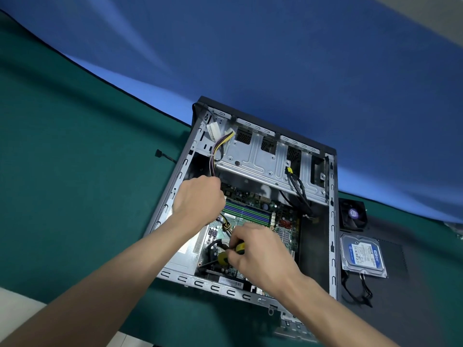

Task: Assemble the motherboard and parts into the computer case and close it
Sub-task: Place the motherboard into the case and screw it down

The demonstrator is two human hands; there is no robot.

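Note:
An open computer case (332,221) lies on its side on a green table. The green motherboard (258,211) sits inside it, with blue and green memory slots showing. My right hand (255,251) grips a yellow-and-black screwdriver (239,247) over the lower left part of the board, beside a black and yellow round part (221,257). My left hand (198,196) is curled at the board's upper left corner, next to a bundle of coloured power wires (218,149); what its fingers hold is hidden. A silver drive cage (263,159) spans the case's far end.
A hard drive (362,255) with a blue label lies on a black side panel (400,284) right of the case, with black cables (360,291) beside it. A black fan (352,215) sits behind the drive. A loose black connector (160,154) lies left of the case.

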